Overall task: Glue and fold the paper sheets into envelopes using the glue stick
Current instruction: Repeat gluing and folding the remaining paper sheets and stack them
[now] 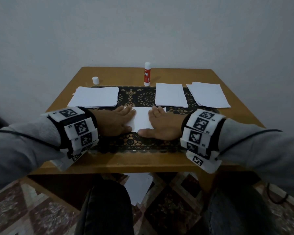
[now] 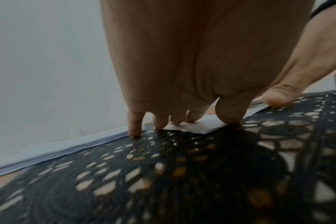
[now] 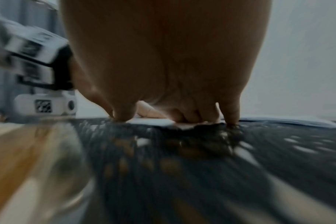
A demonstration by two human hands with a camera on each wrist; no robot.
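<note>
Both hands lie flat with straight fingers on a folded sheet (image 1: 142, 119) on the black lace mat (image 1: 134, 143), left hand (image 1: 116, 121) on its left end, right hand (image 1: 163, 123) on its right. Beyond lie three paper stacks (image 1: 94, 99), (image 1: 171, 97), (image 1: 209, 96). Farthest, the glue stick (image 1: 147, 74) stands upright on the table (image 1: 126, 162), its cap (image 1: 95, 80) well apart to the left.

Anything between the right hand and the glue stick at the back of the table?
Nothing visible. The right hand presses the folded paper; the glue stick stands upright beyond it, uncapped, with only bare lace mat between. The nearest paper stack lies right of that line.
</note>
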